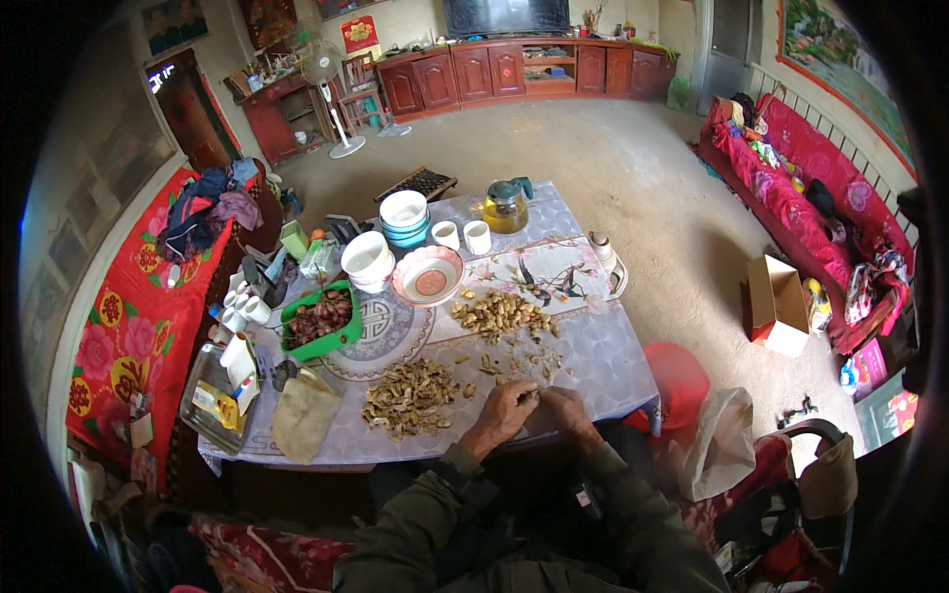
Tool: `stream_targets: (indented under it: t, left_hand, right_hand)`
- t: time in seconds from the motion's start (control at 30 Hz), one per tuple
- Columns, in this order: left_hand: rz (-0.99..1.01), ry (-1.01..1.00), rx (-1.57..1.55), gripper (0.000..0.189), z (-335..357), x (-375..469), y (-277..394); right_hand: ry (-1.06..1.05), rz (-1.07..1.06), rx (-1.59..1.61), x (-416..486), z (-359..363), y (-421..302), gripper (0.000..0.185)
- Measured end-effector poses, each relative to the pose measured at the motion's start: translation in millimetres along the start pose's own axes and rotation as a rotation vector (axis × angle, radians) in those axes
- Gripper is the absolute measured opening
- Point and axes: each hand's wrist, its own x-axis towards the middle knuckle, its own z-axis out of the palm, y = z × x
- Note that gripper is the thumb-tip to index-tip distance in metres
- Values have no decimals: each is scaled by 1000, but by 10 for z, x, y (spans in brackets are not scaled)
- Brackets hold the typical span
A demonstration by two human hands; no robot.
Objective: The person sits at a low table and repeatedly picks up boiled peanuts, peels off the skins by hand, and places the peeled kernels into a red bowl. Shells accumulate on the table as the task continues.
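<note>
My left hand (504,413) is over the front edge of the table (600,363), its fingers curled around a small brown piece (527,398). Close against it is my right hand (567,412), slightly blurred, its fingertips partly hidden. To the left of my hands lies a heap of dry, tan, curled pieces (410,396). Beyond them is a second heap of rounder, light-brown pieces (506,315), possibly dried mushrooms or unshelled nuts; the kind is too small to settle. Loose crumbs and fragments (537,361) are scattered between that heap and my hands.
A green basket of dark red grapes (326,345), a patterned bowl (428,276), stacked bowls (404,210), white cups (477,237) and a glass teapot (506,209) share the table. At left are a metal tray (215,430) and a cloth (305,415). A red stool (675,378) stands right.
</note>
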Motion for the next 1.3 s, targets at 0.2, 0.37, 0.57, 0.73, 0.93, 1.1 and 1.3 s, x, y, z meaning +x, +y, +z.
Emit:
stream_targets:
  t: [0.2,0.37,0.57,0.73,0.93,1.1,1.3]
  left_hand:
    - [87,95,46,27,142,-115,-51]
    - [112,160,130,28,160,-165,-122]
    - [50,211,-39,31,120,-237,-136]
    - [128,273,108,37,62,-227,-47]
    - [40,150,-100,33,-59,-252,161]
    - [-98,30,-430,25,-209,-318,417]
    - [-102,-4,-518,17,-322,-291,619]
  right_hand:
    - [-23,302,345,-129,16,99,25]
    - [-42,252,328,-190,173,28,26]
    - [-47,383,244,-279,183,-95,28]
    - [-33,145,-242,-341,268,-285,32]
    - [-196,-320,-409,-431,221,-506,22]
    - [-266,-445,-458,-430,163,-632,16]
    - [-312,29,22,-485,161,-844,25]
